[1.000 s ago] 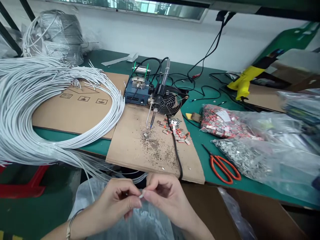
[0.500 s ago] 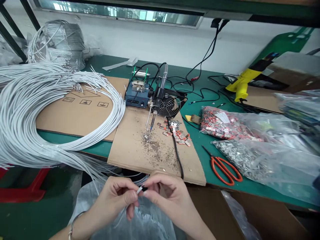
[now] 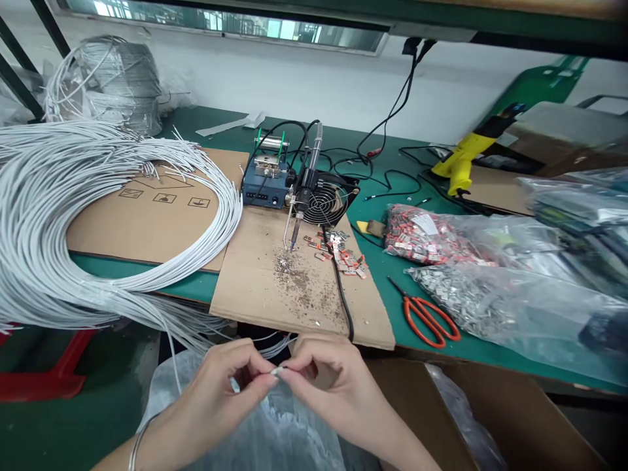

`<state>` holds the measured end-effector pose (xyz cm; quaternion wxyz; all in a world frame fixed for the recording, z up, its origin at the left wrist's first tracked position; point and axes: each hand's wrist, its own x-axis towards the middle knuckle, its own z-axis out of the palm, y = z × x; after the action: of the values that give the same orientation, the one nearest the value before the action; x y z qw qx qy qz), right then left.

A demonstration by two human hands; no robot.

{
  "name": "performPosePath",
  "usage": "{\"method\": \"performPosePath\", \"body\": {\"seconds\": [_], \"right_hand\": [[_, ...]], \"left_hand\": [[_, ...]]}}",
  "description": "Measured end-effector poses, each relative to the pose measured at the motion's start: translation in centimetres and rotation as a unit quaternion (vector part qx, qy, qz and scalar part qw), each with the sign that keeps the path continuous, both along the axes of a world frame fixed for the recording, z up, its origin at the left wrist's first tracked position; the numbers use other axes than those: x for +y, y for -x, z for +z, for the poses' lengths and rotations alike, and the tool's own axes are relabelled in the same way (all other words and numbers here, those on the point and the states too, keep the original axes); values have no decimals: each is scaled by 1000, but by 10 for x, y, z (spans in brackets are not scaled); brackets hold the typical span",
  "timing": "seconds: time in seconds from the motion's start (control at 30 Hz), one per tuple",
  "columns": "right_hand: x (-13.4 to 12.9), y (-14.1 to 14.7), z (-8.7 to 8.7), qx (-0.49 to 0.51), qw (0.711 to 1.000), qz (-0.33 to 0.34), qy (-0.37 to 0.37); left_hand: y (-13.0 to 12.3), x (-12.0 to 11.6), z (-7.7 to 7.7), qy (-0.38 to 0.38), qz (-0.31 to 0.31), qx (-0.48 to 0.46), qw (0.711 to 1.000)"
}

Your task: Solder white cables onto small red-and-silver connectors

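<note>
Over my lap, my left hand is closed in a pinch on the end of a grey-white cable. My right hand pinches the same end, its thumb and fingertips touching those of the left. Only a short pale bit shows between the fingertips; its very tip is hidden. A large coiled bundle of similar cables lies to the left, one strand hanging down toward my left wrist. Ahead stands a soldering iron, tip down over a cardboard sheet speckled with solder bits.
Orange-handled scissors lie right of the cardboard, beside bags of small metal parts and orange-silver parts. Behind the iron are a blue soldering unit and a black fan. An open carton sits below the table edge.
My left fingers have come up against the right ones at the cable end. The dark piece seen between the fingers earlier is now hidden. The view has shifted slightly.
</note>
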<state>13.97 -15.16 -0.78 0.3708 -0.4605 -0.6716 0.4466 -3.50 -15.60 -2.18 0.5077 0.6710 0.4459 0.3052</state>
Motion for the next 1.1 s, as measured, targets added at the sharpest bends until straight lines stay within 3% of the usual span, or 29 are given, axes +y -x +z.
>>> {"method": "performPosePath", "body": {"seconds": [0.07,0.17,0.3,0.43,0.53,0.67,0.8,0.87,0.93,1.03,1.1], "right_hand": [[-1,7,-9,141,989,-25,41],[-4,22,-21,312,944,-69,80],[-2,34,-22,388,910,-103,98],[7,21,-12,436,884,-147,89],[10,6,-6,381,912,-133,75],[7,1,0,156,984,-53,70],[7,0,10,52,997,-33,39],[9,-2,11,56,997,-26,44],[9,0,6,126,990,-27,53],[8,11,-13,262,962,-67,45],[5,21,-27,296,949,-108,29]], "left_hand": [[-3,-1,-2,71,4,-65,995],[-10,-3,-5,178,16,-167,970],[-20,-3,-3,191,43,-226,954],[-24,-3,5,219,36,-247,943],[-21,-1,7,224,47,-239,944],[-17,0,3,197,47,-208,957],[-17,-1,-3,149,51,-170,973],[-18,-2,-5,128,47,-158,978],[-20,-2,-6,120,47,-162,978],[-23,-1,-10,143,58,-192,969],[-26,-1,-13,158,66,-207,963]]}}
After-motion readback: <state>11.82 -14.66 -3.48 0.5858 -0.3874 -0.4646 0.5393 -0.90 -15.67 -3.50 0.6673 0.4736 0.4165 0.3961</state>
